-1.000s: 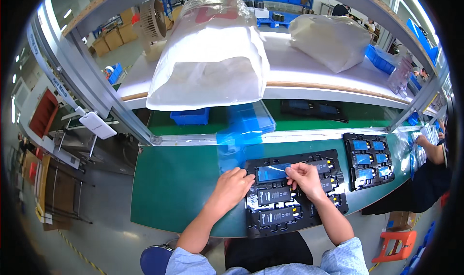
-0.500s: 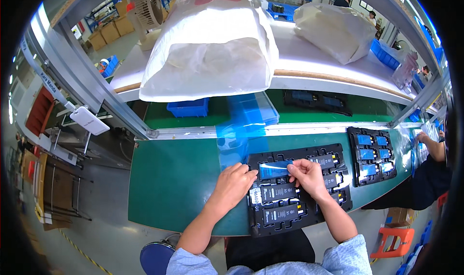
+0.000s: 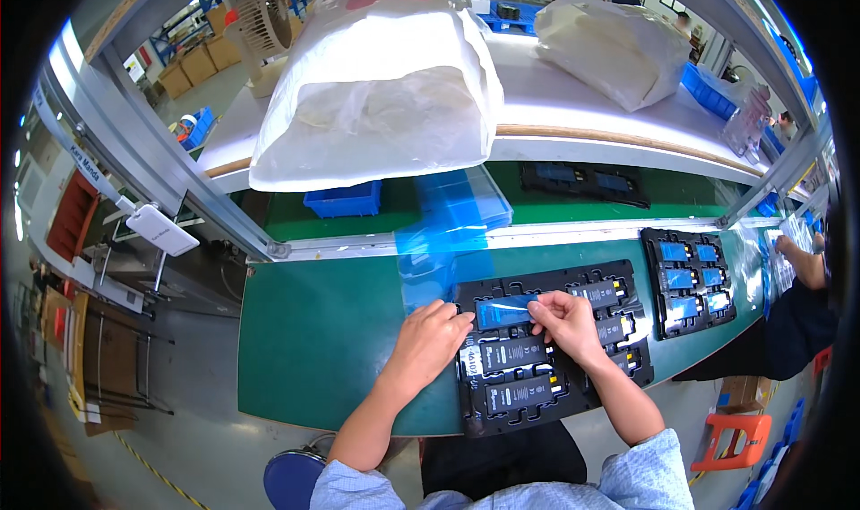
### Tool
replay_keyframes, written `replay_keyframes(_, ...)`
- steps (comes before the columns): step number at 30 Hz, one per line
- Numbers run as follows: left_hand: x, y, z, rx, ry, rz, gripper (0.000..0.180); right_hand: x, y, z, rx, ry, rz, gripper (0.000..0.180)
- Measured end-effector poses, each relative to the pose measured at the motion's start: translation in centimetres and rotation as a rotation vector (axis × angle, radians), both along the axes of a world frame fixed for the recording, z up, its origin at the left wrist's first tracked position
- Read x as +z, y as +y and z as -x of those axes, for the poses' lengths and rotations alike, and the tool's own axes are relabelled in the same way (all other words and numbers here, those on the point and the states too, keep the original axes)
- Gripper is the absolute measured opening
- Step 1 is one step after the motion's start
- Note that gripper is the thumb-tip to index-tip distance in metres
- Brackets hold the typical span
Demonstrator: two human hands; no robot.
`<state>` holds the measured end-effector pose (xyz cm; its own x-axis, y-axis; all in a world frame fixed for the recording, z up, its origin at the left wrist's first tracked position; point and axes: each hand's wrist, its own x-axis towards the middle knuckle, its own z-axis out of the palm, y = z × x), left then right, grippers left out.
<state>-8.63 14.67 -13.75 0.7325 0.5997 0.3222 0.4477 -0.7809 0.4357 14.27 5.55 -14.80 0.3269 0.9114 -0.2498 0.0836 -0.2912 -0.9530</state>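
A black moulded tray [image 3: 484, 419] on the green bench holds several flat black battery packs [image 3: 519, 392] with small yellow tabs. Over the pack in the top left pocket lies a glossy strip of blue film [image 3: 502, 314]. My right hand [image 3: 571, 327] pinches the right end of this film between thumb and fingertips. At the tray's upper left edge is my left hand [image 3: 430, 341], fingers curled together and tips beside the film's left end; whether something is between them is hidden.
Loose blue film sheets [image 3: 425, 263] lie behind the tray. To the right stands another black tray [image 3: 663, 317] with blue-covered packs, near a co-worker's arm [image 3: 804, 263]. A shelf [image 3: 555, 144] with large white bags [image 3: 385, 125] overhangs the bench. Under it sits a blue bin [image 3: 345, 200].
The whole view has shifted slightly. Both hands keep their places at the film's ends, and the bright reflection along the film has shrunk.
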Motion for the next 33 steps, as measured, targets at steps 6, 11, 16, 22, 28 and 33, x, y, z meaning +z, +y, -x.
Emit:
replay_keyframes(6,-0.3,0.0,-0.1,-0.007,-0.013,-0.008,0.016,0.1,0.0,0.0,0.011,-0.005,0.001,0.026)
replay_keyframes(11,-0.1,-0.1,-0.1,-0.019,-0.013,0.0,0.016,-0.1,0.1,0.0,0.01,-0.013,0.003,0.025)
replay_keyframes(16,-0.4,-0.1,-0.3,-0.12,0.064,-0.046,0.026,-0.2,0.1,0.0,0.0,-0.046,-0.004,0.024)
replay_keyframes(22,-0.1,-0.3,-0.5,-0.112,0.093,-0.072,0.028,0.9,0.4,0.8,0.001,-0.185,0.005,0.024)
replay_keyframes(28,-0.1,-0.2,-0.6,-0.123,0.076,-0.058,0.026,0.3,0.5,1.1,0.011,-0.398,-0.114,0.022)
replay_keyframes(33,-0.3,-0.3,-0.7,-0.122,0.051,-0.042,0.024,-0.1,0.4,1.5,0.032,-0.67,-0.223,0.019)
